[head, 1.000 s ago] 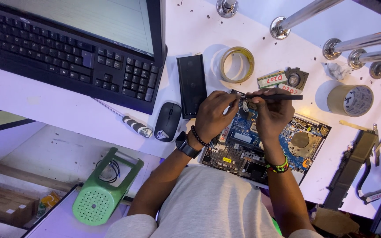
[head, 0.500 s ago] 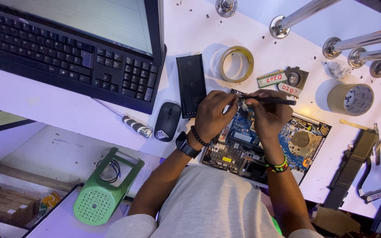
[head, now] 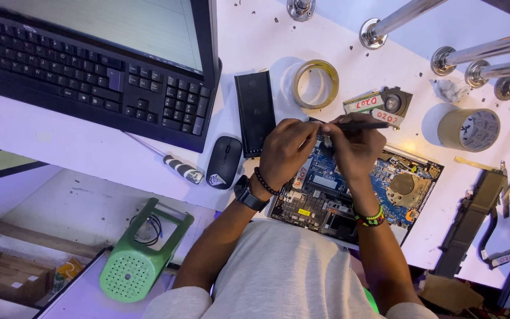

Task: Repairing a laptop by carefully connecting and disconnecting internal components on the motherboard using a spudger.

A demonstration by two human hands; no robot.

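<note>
An opened laptop base with a blue circuit board [head: 349, 189] and a round fan lies on the white table in front of me. My right hand [head: 358, 147] grips a thin black tool [head: 361, 125], held level over the board's far edge. My left hand [head: 287, 150] is curled next to it, fingertips pinched at the same spot on the board; what they pinch is hidden. A black watch and bead bracelet sit on my left wrist, a coloured bead band on my right.
A black mouse [head: 224, 170], a screwdriver [head: 175, 165] and a black battery bar [head: 255, 112] lie left of the board. A keyboard [head: 90, 77] and monitor are far left. Tape rolls [head: 316, 84] [head: 468, 130], a loose fan [head: 394, 103], a dark hinge part [head: 473, 218], a green stool [head: 140, 254].
The black tool has shifted slightly in my right hand, staying level over the board. Both hands remain at the same spot.
</note>
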